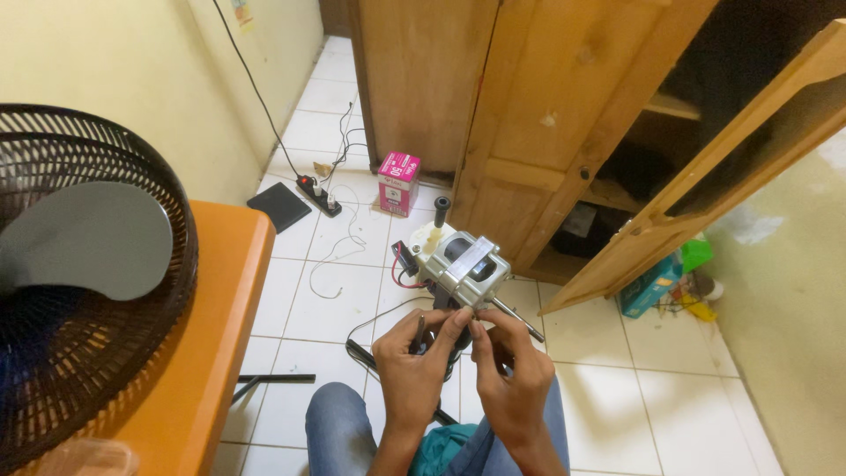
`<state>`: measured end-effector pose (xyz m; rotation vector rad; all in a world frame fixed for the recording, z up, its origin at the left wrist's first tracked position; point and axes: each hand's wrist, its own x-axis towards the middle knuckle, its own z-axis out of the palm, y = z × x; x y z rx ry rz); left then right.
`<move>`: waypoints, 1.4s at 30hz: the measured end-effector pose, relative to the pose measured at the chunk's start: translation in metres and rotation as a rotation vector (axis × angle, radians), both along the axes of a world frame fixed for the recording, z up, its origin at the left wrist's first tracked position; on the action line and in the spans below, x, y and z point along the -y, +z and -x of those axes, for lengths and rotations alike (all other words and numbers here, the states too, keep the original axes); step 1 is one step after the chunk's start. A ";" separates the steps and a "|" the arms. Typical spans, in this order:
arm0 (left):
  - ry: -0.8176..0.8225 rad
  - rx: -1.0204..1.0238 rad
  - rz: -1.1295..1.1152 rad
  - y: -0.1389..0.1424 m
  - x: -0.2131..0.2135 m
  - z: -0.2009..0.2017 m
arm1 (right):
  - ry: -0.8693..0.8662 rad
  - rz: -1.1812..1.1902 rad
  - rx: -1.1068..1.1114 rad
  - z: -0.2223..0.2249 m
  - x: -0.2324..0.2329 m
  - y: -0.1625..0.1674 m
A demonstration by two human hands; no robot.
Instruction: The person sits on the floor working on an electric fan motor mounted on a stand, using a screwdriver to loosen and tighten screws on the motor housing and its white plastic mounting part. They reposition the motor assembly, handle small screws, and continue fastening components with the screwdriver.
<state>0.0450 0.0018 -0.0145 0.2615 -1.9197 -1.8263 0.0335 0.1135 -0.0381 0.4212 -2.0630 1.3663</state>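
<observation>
Two hands at work: left hand [412, 357] and right hand [504, 370] pinch fittings beneath the exposed fan motor [460, 264]; fan guard [84, 282] off, on the table [220, 326].

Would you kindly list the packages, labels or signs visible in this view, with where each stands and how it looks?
Pink box: upright on the tiled floor before the wooden cupboard; boxy, pink with a white panel.
Teal carton: on the floor under the open cupboard door, right of the hands; rectangular, teal-blue.
Wall sticker: top of the yellow wall, left; small, pale with red and yellow marks.
No screens are visible.
</observation>
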 end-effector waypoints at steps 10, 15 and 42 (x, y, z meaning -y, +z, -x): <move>0.001 0.007 -0.005 0.001 0.000 0.000 | -0.031 0.013 0.070 0.000 0.002 0.000; 0.009 0.001 0.019 0.002 0.001 0.000 | -0.006 -0.002 0.064 -0.001 0.000 -0.002; 0.008 0.031 0.022 0.000 0.002 -0.002 | -0.014 0.015 0.061 -0.002 0.000 -0.002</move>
